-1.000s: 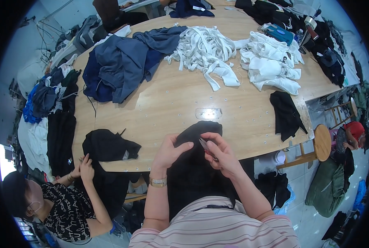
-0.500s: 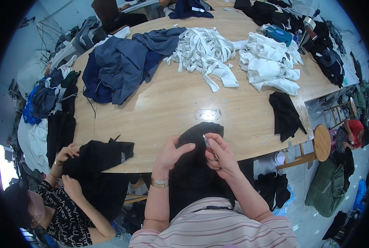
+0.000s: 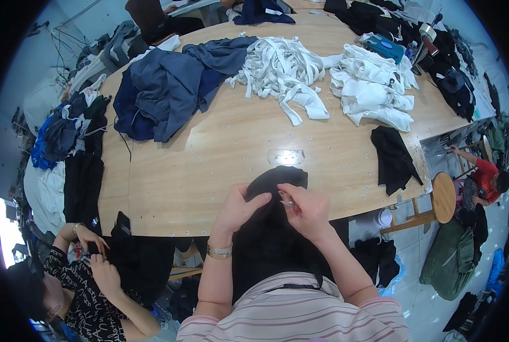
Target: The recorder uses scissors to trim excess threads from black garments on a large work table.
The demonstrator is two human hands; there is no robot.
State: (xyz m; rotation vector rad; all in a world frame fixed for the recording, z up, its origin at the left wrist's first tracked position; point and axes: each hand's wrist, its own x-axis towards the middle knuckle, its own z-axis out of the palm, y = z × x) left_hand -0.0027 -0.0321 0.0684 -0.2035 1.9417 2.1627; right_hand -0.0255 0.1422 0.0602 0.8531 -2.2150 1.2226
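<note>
A black garment point(image 3: 271, 242) runs from my lap up over the table's near edge, its rounded end lying on the wood. My left hand point(image 3: 238, 210) is closed on its left side, thumb on top of the cloth. In my right hand point(image 3: 308, 212) is a small pair of thread snips point(image 3: 294, 207) with red on the handle, the metal tip pointing left. That hand's thumb and forefinger are pinched together at the cloth, just right of my left thumb. Whatever lies between those fingertips is too small to make out.
Grey-blue garments point(image 3: 166, 85), a heap of white strips point(image 3: 280, 62) and white bundled cloth point(image 3: 371, 88) lie across the table point(image 3: 209, 176). A black piece point(image 3: 396, 159) is at right, near a wooden stool point(image 3: 443, 196). At left a co-worker point(image 3: 94, 296) handles black cloth.
My right hand has turned over, and the snips' tip has swung from upward to leftward. At left, the co-worker has drawn the black garment off the tabletop towards their lap.
</note>
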